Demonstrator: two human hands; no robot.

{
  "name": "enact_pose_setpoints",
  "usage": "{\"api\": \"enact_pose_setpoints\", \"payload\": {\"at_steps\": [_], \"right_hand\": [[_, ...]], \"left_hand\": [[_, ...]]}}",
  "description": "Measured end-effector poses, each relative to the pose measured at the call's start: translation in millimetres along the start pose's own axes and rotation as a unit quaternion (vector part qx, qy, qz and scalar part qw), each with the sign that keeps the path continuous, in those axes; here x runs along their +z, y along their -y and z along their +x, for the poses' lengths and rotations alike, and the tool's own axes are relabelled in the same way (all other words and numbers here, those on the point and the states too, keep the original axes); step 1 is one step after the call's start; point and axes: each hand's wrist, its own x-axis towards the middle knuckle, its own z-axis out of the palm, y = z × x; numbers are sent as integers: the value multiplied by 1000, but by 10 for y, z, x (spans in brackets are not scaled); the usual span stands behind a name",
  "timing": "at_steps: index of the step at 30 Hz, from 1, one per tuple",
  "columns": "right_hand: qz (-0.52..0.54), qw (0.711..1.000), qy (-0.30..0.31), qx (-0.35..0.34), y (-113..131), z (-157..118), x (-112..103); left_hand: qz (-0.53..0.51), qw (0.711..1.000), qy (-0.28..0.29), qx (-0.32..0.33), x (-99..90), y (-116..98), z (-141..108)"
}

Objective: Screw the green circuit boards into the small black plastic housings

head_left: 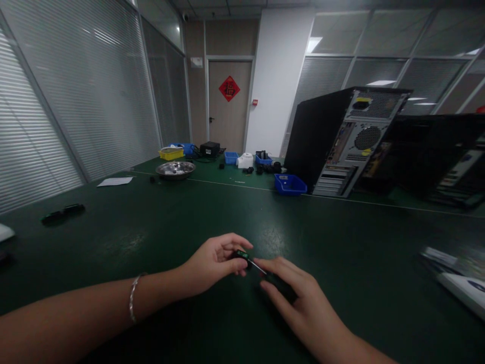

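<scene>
Above the green tabletop point(182, 212), my left hand point(217, 260) is closed on a small black part with a green circuit board point(241, 254). A silver bracelet circles that wrist. My right hand point(303, 288) grips a screwdriver point(282, 287) by its dark handle. The screwdriver's thin metal shaft points up and left, and its tip meets the right end of the small part. Whether the tip sits in a screw is too small to tell. My fingers hide much of the part.
A computer tower point(341, 141) stands at the right behind a blue bin point(290, 185). Farther back are a metal bowl point(176, 170), a yellow basket point(171, 153) and several black parts. Dark pieces point(62, 213) and a paper sheet point(115, 181) lie left. A blurred white object point(464, 290) is at right.
</scene>
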Motion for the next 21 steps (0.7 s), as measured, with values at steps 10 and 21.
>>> {"api": "enact_pose_setpoints", "payload": {"at_steps": [10,21], "right_hand": [[-23,1000,-15,10,0,-24,-6],[38,999,7,26,69,-50,-35]], "left_hand": [[27,999,-26,29,-68,-6,46],[32,999,4,-18,30,-84,-105]]}}
